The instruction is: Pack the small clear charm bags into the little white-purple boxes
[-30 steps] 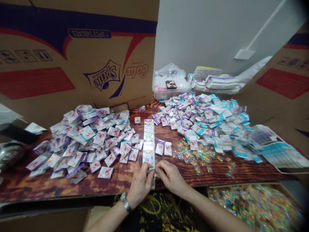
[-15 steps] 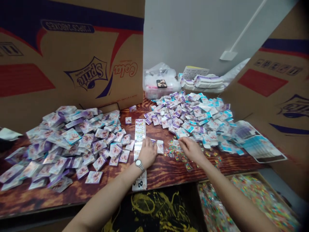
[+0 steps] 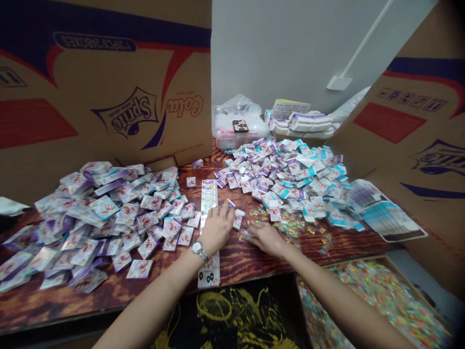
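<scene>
Big wood-grain table (image 3: 232,300), packet heaps (image 3: 109,218) left and right (image 3: 290,179). Long printed strip (image 3: 209,198) runs near to far; left hand (image 3: 217,229) lies across it, fingers spread wide. Right hand (image 3: 267,239), just right, fingers pinched narrow on a small packet (image 3: 247,235).

"Sprite" logo (image 3: 125,112) read upside down on cardboard carton (image 3: 61,131); red "Cola" script (image 3: 185,105) beside it. "PCS*24BOXES" (image 3: 95,41) printed above, inverted, leading digits unclear. Second Sprite logo (image 3: 439,160) on right carton (image 3: 392,145), partly cut off.
</scene>
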A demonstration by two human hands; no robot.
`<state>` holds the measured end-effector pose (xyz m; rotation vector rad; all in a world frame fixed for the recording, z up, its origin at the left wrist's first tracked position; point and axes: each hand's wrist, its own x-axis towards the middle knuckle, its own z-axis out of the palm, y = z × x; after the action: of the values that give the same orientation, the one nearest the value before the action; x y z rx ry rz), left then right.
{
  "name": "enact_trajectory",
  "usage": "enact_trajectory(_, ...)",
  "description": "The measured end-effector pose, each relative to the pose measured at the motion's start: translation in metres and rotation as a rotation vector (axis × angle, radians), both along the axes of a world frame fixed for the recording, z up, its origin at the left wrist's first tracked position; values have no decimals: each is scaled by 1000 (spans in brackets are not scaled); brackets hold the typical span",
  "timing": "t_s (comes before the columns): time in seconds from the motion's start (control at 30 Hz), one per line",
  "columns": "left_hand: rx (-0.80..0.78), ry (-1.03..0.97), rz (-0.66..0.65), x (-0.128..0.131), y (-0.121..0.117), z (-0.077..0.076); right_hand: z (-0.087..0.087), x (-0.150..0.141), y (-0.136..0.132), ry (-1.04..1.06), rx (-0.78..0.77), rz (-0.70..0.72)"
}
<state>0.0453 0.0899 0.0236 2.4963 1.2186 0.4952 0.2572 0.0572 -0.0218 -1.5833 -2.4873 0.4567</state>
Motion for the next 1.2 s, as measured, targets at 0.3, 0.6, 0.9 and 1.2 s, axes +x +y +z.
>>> enact_trajectory(0.3,-522,-805,286,-51,-22,26,32,2,-10,120,-61,1)
enact_trajectory(0.6,-1289,-1539,480,-59,-51,13,13,-26,-14,49,-262,17)
enact_trajectory(0.9,-1545,-1625,540,-62,-61,12,51,-36,-25,250,-113,-25)
enact_trajectory(1.2,-1547,-1540,543,-59,-67,12,79,-64,-25,256,565,310)
